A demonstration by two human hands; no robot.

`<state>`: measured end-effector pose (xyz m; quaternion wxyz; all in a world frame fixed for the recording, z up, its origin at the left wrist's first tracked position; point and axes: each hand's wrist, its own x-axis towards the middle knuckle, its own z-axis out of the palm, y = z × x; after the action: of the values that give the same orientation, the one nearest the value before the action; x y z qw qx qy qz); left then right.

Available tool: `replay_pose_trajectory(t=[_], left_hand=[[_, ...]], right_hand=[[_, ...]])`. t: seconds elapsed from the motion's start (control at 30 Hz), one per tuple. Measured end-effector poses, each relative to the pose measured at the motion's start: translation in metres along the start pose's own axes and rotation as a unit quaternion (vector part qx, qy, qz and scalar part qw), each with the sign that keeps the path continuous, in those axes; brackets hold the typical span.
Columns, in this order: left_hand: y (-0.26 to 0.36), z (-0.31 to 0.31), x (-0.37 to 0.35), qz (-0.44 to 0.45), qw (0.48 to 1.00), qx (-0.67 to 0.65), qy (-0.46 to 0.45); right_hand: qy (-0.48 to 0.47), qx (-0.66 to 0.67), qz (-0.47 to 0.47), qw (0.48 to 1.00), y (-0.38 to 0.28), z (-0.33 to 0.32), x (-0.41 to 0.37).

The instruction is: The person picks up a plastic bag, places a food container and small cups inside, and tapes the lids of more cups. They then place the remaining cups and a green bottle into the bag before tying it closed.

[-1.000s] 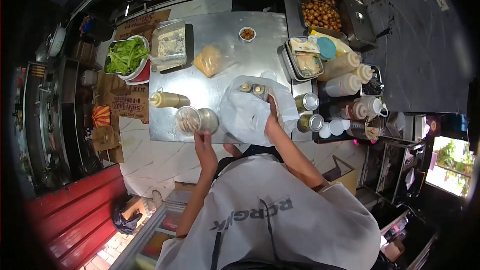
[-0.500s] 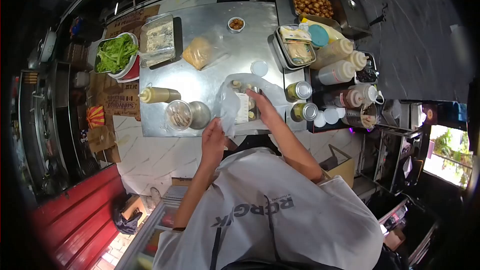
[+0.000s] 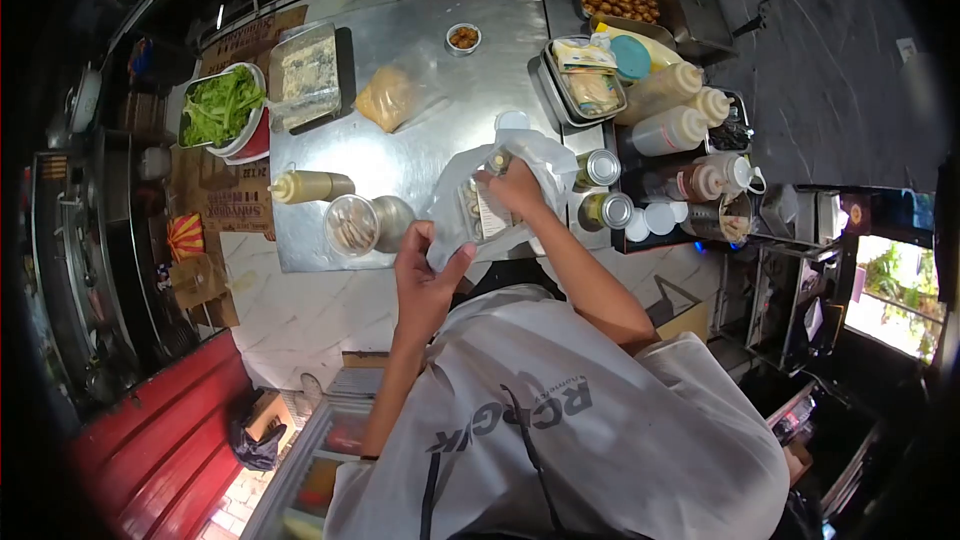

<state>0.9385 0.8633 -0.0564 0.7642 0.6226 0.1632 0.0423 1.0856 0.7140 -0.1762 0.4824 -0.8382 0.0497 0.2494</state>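
A whitish plastic bag (image 3: 447,202) lies with its mouth spread near the front edge of the steel table. Inside it sits what looks like a clear container (image 3: 468,202) with round pale pieces, and a printed paper slip (image 3: 493,215) rests against it. My right hand (image 3: 515,190) reaches into the bag, its fingers curled on the container's far part; the fingertips are partly hidden. At the bag's near left edge, my left hand (image 3: 425,275) pinches the plastic between thumb and fingers. Just left of the bag stands a round clear tub (image 3: 353,224) with pale contents.
A squeeze bottle (image 3: 312,186) lies on the steel table (image 3: 420,25), with a bag of yellowish food (image 3: 388,98) behind it. Two cans (image 3: 605,210) and several sauce bottles (image 3: 675,130) stand to the right. Lettuce (image 3: 222,108) fills a bowl at left.
My right hand has moved deeper into the bag, its fingers now curled further over the container. My left hand has turned, its thumb showing at the bag's edge. The camera view has shifted slightly.
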Motion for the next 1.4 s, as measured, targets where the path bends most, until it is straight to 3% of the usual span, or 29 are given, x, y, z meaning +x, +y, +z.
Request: replay_pose_trajectory(t=[0.1, 0.2, 0.23, 0.33, 0.4, 0.47, 0.53, 0.57, 0.7, 0.8, 1.0, 1.2, 1.3, 1.4], left_hand=[[0.01, 0.007, 0.006, -0.016, 0.999, -0.012, -0.036], [0.005, 0.013, -0.005, 0.014, 0.981, 0.058, -0.184], [0.021, 0.016, -0.009, -0.062, 0.959, 0.079, -0.266], [0.006, 0.0, -0.026, -0.034, 0.969, 0.062, -0.238], [-0.069, -0.031, -0.028, -0.049, 0.998, -0.037, -0.029], [-0.126, -0.053, -0.012, -0.032, 0.977, -0.159, 0.14], [-0.194, -0.063, -0.001, 0.022, 0.985, 0.137, 0.101], [-0.21, -0.067, 0.002, 0.046, 0.955, 0.283, 0.078], [-0.204, -0.054, 0.027, 0.025, 0.964, 0.255, -0.075], [-0.195, -0.051, 0.034, -0.015, 0.955, 0.294, -0.049], [-0.21, -0.058, 0.023, 0.06, 0.97, 0.234, -0.002], [-0.211, -0.066, 0.021, 0.038, 0.963, 0.265, -0.031], [-0.209, -0.064, 0.011, 0.119, 0.956, 0.267, -0.022], [-0.217, -0.06, -0.001, 0.128, 0.948, 0.282, -0.074]], right_hand=[[0.058, -0.024, -0.076, 0.995, -0.002, 0.021, -0.013], [0.066, -0.055, -0.099, 0.991, 0.03, 0.044, 0.002], [0.071, -0.087, -0.12, 0.986, 0.036, 0.046, 0.006], [0.073, -0.085, -0.075, 0.991, 0.025, 0.048, 0.004], [0.064, -0.088, -0.055, 0.993, 0.022, 0.054, -0.002], [0.021, -0.072, -0.043, 0.996, 0.027, 0.051, -0.018], [-0.054, -0.019, -0.035, 0.998, 0.036, 0.045, -0.039], [-0.074, 0.004, -0.027, 0.997, 0.039, 0.046, -0.046], [-0.04, 0.066, -0.008, 0.997, 0.038, 0.057, -0.033], [0.007, 0.097, -0.006, 0.995, 0.038, 0.058, -0.032], [0.093, 0.114, -0.019, 0.989, 0.037, 0.069, -0.041], [0.163, 0.115, -0.035, 0.979, 0.028, 0.074, -0.031], [0.185, 0.115, -0.042, 0.975, 0.022, 0.072, -0.022], [0.198, 0.116, -0.047, 0.972, 0.017, 0.07, -0.012]])
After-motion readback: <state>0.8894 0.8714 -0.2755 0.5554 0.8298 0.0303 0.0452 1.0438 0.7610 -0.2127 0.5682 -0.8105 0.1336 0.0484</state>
